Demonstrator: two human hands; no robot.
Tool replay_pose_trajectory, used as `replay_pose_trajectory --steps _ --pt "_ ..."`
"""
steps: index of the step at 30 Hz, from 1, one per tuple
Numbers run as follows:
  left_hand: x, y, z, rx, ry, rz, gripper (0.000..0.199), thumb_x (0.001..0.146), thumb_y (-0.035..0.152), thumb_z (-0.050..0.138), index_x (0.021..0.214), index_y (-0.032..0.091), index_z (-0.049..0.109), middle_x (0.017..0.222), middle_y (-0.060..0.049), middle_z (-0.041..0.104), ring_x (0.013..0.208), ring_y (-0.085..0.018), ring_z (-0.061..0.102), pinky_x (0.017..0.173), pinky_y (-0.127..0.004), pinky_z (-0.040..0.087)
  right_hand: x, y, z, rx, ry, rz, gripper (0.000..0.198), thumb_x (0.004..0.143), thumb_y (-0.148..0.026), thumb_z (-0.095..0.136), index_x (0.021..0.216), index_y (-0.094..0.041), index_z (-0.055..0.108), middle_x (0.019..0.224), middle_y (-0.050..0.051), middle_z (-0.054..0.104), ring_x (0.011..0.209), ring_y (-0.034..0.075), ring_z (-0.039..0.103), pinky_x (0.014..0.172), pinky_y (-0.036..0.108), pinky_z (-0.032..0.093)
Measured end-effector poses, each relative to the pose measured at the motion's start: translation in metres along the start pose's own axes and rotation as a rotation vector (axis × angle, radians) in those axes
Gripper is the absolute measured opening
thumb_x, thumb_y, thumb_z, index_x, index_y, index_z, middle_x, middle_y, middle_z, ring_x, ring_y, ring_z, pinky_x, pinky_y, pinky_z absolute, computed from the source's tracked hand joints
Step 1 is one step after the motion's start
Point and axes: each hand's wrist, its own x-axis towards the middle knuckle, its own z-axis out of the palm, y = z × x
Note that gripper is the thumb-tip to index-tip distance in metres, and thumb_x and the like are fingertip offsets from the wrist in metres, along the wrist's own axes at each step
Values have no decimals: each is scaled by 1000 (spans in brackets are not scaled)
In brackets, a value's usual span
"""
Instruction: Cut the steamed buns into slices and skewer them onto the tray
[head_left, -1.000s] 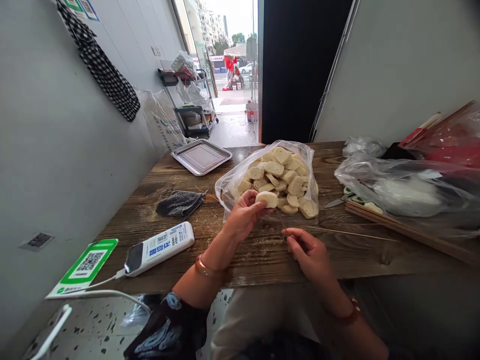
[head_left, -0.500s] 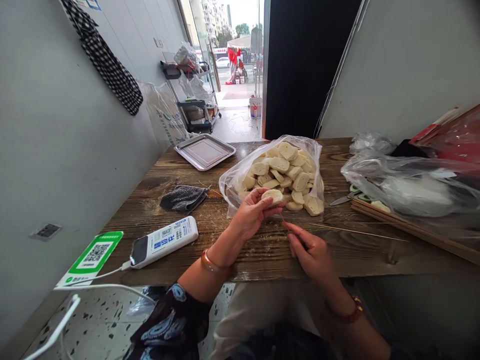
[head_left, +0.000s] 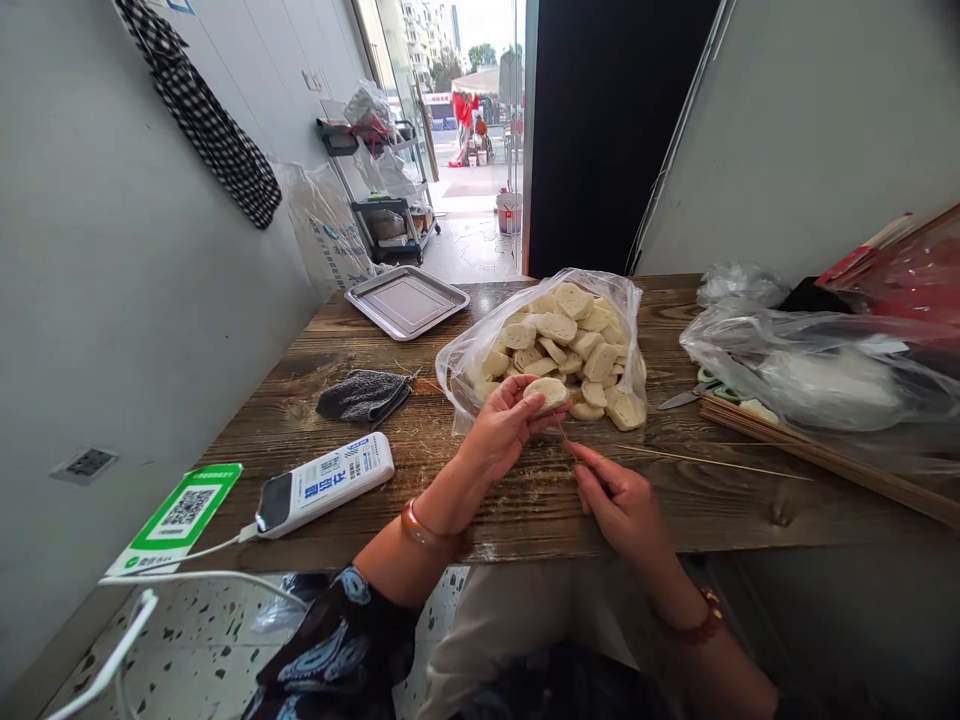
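Compared with a second ago, your right hand (head_left: 619,500) sits slightly nearer the pale slice (head_left: 547,392), while half a second has changed little, so the work seems barely further along. At the centre of the frame, your left hand (head_left: 498,428) pinches that slice between thumb and fingers, above the bench (head_left: 517,520). Just below right, your right hand pinches a thin stick (head_left: 567,438) leading up to it; you can't tell whether its end is inside. More slices (head_left: 574,335) lie just behind.
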Motion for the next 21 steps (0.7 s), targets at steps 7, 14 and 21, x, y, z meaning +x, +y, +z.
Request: replay_pose_trajectory --steps 7,14,21 --pt "-2 -4 3 46 -12 22 45 68 28 90 100 17 61 97 -4 73 92 -21 74 93 -38 57 1 1 0 -4 -8 -5 39 94 -35 56 124 -18 75 53 -4 60 47 14 55 58 29 49" --pt "-4 -10 7 132 25 80 47 68 32 89 102 17 60 96 -4 72 89 -20 73 88 -34 56 2 0 0 20 6 31 40 95 -36 55 124 -17 74 50 -5 58 45 14 53 53 28 46" --pt "-7 -17 11 164 24 93 40 73 31 85 102 20 60 97 -3 70 92 -21 72 94 -38 54 4 -2 1 46 53 11 37 94 -35 56 120 -19 75 51 -5 58 45 13 53 52 28 45"
